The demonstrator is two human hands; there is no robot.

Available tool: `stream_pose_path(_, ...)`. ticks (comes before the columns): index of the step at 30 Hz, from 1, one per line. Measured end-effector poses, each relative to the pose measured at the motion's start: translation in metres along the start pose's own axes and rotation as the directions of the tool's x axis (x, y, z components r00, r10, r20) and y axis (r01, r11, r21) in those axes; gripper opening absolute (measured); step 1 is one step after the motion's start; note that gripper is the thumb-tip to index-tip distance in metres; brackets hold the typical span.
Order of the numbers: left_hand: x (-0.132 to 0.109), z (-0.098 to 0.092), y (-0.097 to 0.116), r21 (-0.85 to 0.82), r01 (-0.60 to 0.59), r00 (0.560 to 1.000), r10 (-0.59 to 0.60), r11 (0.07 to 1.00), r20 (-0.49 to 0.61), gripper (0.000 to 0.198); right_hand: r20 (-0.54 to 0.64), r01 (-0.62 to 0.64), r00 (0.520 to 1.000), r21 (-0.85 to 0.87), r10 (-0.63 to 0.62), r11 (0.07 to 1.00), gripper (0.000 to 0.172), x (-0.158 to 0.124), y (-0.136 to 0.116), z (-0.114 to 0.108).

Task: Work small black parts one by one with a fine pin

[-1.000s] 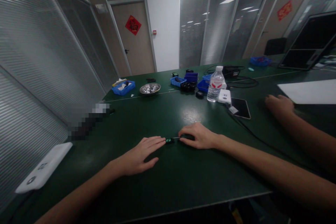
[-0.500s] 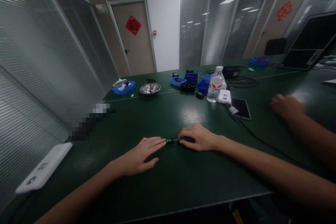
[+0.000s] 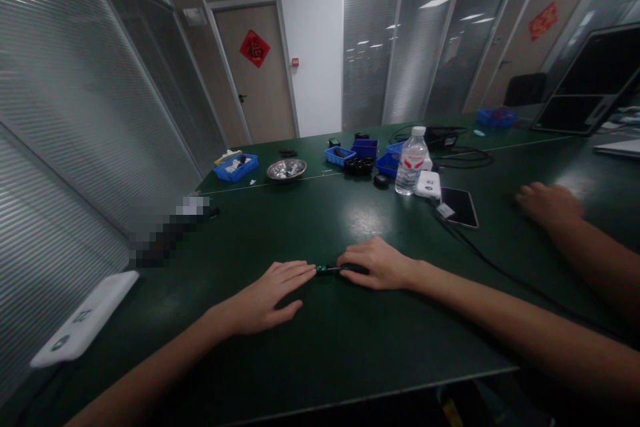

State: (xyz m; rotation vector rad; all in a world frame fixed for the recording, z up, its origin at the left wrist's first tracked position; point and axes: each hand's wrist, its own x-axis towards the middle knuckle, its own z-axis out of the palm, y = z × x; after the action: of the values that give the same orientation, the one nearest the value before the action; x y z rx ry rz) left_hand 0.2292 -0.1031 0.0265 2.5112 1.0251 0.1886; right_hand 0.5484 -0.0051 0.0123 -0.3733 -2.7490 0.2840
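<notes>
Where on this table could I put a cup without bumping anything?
There's bare tabletop between the metal bowl and the left hand, and another patch between the right hand and the tabletop's near edge. A green part and thin tool occupy the gap between hands. It's crowded around the bottle: phone, white device, blue trays.

From my remote head view, I record the left hand [image 3: 265,293] as bare, with slim fingers [image 3: 297,272] and a thumb [image 3: 289,311] of plain outline. The left forearm [image 3: 173,361] is bare, narrow at the wrist and widening evenly towards the picture edge. I find the right hand [image 3: 383,263] likewise bare, the right forearm [image 3: 500,317] uncovered along its visible length. Dim light leaves nail detail indistinct to me.
</notes>
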Motion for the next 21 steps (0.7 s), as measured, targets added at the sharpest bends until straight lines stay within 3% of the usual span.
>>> stream_pose_path(21,-0.0021,0.0020,-0.0026,-0.015,0.019,1.000,-0.019,1.000,0.007,0.066,-0.023,-0.009,1.000,-0.022,0.008,1.000,0.031,0.0003,-0.0007,0.0002)
